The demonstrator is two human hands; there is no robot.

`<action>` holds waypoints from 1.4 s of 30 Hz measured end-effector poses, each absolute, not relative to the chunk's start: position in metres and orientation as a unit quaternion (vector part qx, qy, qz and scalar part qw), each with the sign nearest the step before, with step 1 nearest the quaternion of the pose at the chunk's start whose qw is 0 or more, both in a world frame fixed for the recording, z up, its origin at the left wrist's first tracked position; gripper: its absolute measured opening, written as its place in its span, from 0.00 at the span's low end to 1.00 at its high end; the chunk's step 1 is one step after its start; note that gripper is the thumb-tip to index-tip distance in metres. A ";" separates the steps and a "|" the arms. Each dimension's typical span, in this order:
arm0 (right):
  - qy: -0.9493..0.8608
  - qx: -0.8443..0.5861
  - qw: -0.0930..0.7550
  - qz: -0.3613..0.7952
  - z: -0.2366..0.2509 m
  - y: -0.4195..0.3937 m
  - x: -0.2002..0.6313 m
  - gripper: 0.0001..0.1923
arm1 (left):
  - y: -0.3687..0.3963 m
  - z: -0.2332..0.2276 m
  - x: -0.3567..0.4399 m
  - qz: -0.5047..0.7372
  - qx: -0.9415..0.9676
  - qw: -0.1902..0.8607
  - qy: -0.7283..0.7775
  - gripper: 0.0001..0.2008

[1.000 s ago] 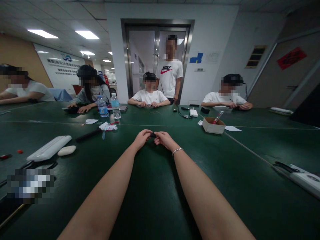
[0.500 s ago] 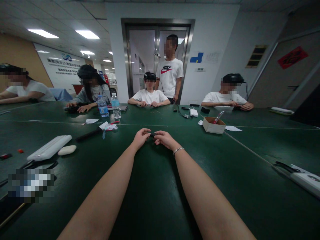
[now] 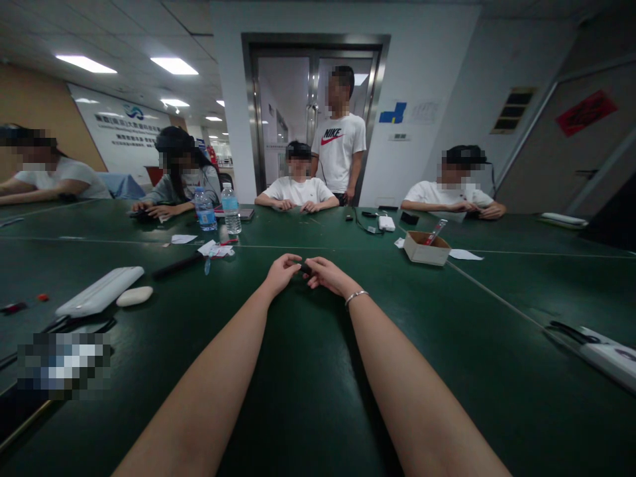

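Small dark object (image 3: 305, 268), seemingly pinched between both hands' (image 3: 304, 272) curled fingertips.

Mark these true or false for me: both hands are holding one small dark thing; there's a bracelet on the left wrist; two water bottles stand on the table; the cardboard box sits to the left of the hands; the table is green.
1. Both hands hold one small dark object: true. The left hand and right hand pinch a small dark object between them.
2. A bracelet is on the left wrist: false. The bracelet is on the right wrist.
3. Two water bottles stand on the table: true.
4. The cardboard box is left of the hands: false. The cardboard box lies to their right.
5. The table is green: true.
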State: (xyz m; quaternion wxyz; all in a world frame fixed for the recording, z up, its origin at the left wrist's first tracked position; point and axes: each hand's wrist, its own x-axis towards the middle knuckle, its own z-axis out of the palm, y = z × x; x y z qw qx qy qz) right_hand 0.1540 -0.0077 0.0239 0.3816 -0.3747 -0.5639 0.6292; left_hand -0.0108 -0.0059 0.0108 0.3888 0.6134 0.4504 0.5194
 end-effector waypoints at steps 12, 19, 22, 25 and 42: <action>-0.580 -0.384 0.392 0.603 0.022 -0.006 0.153 0.12 | -0.008 0.013 -0.011 0.513 0.614 0.392 0.454 0.12; -0.567 -0.379 0.388 0.620 0.021 -0.006 0.154 0.14 | -0.005 0.011 -0.012 0.516 0.614 0.390 0.453 0.12; -0.581 -0.367 0.403 0.605 0.022 -0.007 0.155 0.21 | -0.005 0.011 -0.011 0.512 0.612 0.391 0.458 0.12; -0.568 -0.364 0.400 0.621 0.022 -0.007 0.154 0.20 | -0.006 0.012 -0.011 0.514 0.613 0.389 0.458 0.12; -0.554 -0.371 0.392 0.634 0.021 -0.005 0.152 0.12 | -0.006 0.012 -0.011 0.511 0.614 0.389 0.458 0.11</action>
